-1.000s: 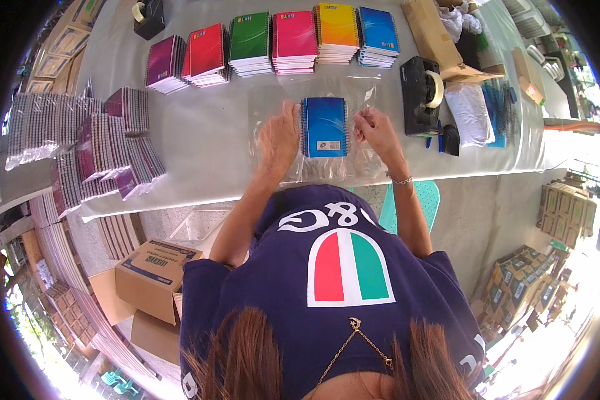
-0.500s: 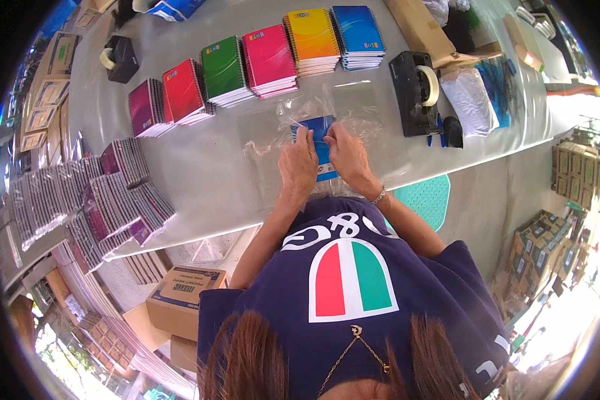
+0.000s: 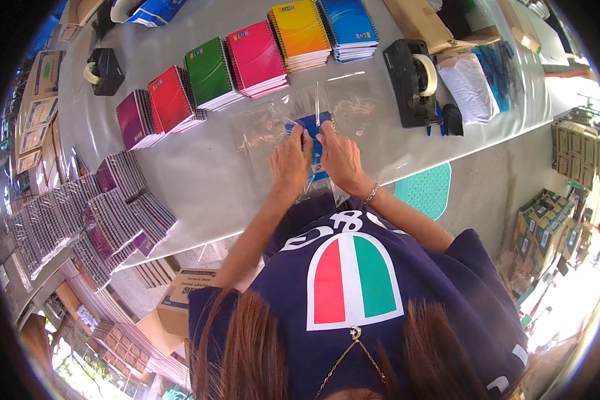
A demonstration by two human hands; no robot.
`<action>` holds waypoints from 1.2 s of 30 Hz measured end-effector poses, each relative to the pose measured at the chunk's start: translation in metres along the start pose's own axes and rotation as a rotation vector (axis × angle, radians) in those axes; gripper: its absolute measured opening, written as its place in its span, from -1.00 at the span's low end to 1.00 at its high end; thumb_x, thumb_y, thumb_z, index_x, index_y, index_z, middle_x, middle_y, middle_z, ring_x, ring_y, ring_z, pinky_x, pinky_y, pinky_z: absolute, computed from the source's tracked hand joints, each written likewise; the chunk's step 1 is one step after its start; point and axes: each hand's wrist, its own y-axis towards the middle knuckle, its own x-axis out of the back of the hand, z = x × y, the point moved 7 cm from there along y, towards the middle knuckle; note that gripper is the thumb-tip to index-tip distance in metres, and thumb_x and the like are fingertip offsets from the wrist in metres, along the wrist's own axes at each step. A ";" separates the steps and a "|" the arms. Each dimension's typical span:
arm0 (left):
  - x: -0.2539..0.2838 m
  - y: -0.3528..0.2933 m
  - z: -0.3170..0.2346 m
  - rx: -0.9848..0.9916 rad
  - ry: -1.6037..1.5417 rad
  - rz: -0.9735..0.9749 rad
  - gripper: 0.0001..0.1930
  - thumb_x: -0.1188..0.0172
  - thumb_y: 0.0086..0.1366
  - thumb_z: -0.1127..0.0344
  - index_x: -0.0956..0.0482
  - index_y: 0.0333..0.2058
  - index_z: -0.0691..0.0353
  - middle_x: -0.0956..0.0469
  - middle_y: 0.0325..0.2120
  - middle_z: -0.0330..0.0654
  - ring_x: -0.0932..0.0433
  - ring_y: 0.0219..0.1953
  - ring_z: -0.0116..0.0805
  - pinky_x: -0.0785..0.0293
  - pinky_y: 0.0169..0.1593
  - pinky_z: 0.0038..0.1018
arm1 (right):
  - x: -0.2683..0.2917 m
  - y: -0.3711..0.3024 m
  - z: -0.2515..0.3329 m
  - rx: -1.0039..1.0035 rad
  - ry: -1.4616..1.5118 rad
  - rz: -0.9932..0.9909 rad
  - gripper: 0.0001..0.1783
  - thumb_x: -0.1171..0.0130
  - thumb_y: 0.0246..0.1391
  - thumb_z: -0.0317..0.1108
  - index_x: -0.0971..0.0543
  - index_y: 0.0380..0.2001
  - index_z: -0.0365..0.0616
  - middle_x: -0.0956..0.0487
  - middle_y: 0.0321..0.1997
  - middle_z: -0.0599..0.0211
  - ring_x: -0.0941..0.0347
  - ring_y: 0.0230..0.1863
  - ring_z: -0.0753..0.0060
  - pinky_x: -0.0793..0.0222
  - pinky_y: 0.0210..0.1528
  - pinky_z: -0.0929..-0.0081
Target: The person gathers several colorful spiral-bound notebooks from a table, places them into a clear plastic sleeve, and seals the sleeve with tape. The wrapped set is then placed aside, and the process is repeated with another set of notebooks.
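Head view, blue notebook: on the table between both hands, with clear film spread around it.
Left hand: I see fingers curled at the notebook's upper left; can't tell if they pinch film or cover.
Right hand: curled at upper right, grasp equally unclear to me.
Handling: I'd judge the notebook light and stiffish, the film limp, slippery.
Hold: I'd favour the notebook's long edges.

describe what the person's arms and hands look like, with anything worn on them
The left hand and right hand wear no gloves. A thin silver-coloured chain bracelet circles the right wrist; I see none on the left. The forearms are uncovered, below the short sleeves of a navy T-shirt.
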 end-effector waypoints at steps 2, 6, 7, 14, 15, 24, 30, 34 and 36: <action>0.015 0.001 0.000 -0.155 0.026 0.062 -0.88 -0.01 0.28 0.28 -0.47 -0.29 0.15 -0.54 -0.22 -0.01 -0.51 -0.16 0.07 -0.36 -0.16 -0.07 | 0.003 0.000 0.002 0.035 0.011 -0.007 -0.85 -0.01 0.22 -0.35 -0.29 -0.29 -0.15 -0.54 -0.55 -0.03 -0.49 -0.45 -0.23 -0.33 -0.49 -0.08; 0.026 -0.008 0.008 -0.380 0.033 0.126 -0.77 -0.12 0.12 0.37 -0.51 -0.20 0.10 -0.40 0.05 -0.16 -0.37 0.09 -0.11 -0.21 0.08 -0.15 | 0.006 0.001 0.004 0.076 0.036 -0.026 -0.86 -0.02 0.20 -0.38 -0.29 -0.28 -0.15 -0.54 -0.54 -0.04 -0.49 -0.45 -0.23 -0.33 -0.49 -0.08; 0.026 -0.011 0.008 -0.404 0.030 0.133 -0.72 -0.15 0.08 0.38 -0.51 -0.17 0.08 -0.37 0.08 -0.20 -0.33 0.12 -0.13 -0.18 0.11 -0.16 | 0.005 0.001 0.002 0.076 0.038 -0.032 -0.86 -0.02 0.20 -0.39 -0.29 -0.27 -0.15 -0.54 -0.54 -0.03 -0.49 -0.44 -0.23 -0.34 -0.48 -0.08; 0.025 -0.020 0.011 -0.388 0.025 0.107 -0.37 -0.26 0.10 0.18 -0.34 0.19 -0.07 -0.26 0.25 -0.32 -0.24 0.25 -0.13 -0.04 0.23 -0.11 | 0.003 0.004 -0.010 0.079 0.156 -0.017 -0.88 -0.03 0.18 -0.42 -0.36 -0.24 -0.16 -0.59 -0.40 -0.02 -0.50 -0.32 -0.18 -0.37 -0.37 0.03; 0.020 -0.020 0.015 -0.409 0.071 0.115 -0.34 -0.26 0.12 0.11 -0.31 0.23 -0.09 -0.21 0.29 -0.34 -0.18 0.30 -0.13 0.02 0.27 -0.08 | 0.003 0.005 -0.011 0.054 0.165 0.005 -0.89 -0.04 0.18 -0.42 -0.39 -0.24 -0.17 -0.59 -0.36 -0.05 -0.51 -0.27 -0.17 -0.38 -0.34 0.07; -0.005 -0.015 0.021 -0.534 0.270 0.118 -0.13 -0.07 0.17 -0.31 -0.08 0.35 -0.02 0.03 0.39 -0.38 0.24 0.45 -0.20 0.48 0.36 0.21 | -0.009 0.014 -0.034 -0.121 0.397 0.090 -0.80 -0.05 0.17 -0.31 -0.44 -0.24 -0.23 -0.58 -0.30 -0.03 -0.51 -0.21 -0.13 -0.36 -0.21 0.16; -0.011 -0.010 0.020 -0.514 0.202 0.164 -0.08 -0.03 0.13 -0.38 -0.05 0.36 0.00 0.11 0.41 -0.37 0.29 0.45 -0.16 0.39 0.34 0.26 | 0.004 0.010 -0.014 -0.118 0.260 0.055 -0.78 -0.05 0.15 -0.29 -0.45 -0.25 -0.23 -0.58 -0.31 -0.02 -0.50 -0.20 -0.16 -0.35 -0.19 0.12; -0.013 -0.007 0.018 -0.529 0.225 0.161 -0.05 -0.04 0.11 -0.40 -0.03 0.36 0.00 0.13 0.41 -0.35 0.35 0.45 -0.11 0.42 0.34 0.27 | 0.003 0.009 -0.010 -0.162 0.164 0.063 -0.81 -0.05 0.15 -0.29 -0.45 -0.25 -0.17 -0.58 -0.34 -0.01 -0.50 -0.20 -0.16 -0.34 -0.21 0.06; -0.011 -0.007 0.017 -0.520 0.210 0.165 -0.05 -0.05 0.11 -0.39 -0.03 0.36 0.01 0.14 0.42 -0.36 0.37 0.45 -0.10 0.43 0.34 0.26 | 0.004 0.010 -0.008 -0.192 0.124 0.078 -0.83 -0.04 0.16 -0.28 -0.44 -0.26 -0.14 -0.58 -0.35 0.01 -0.50 -0.21 -0.17 -0.34 -0.22 0.02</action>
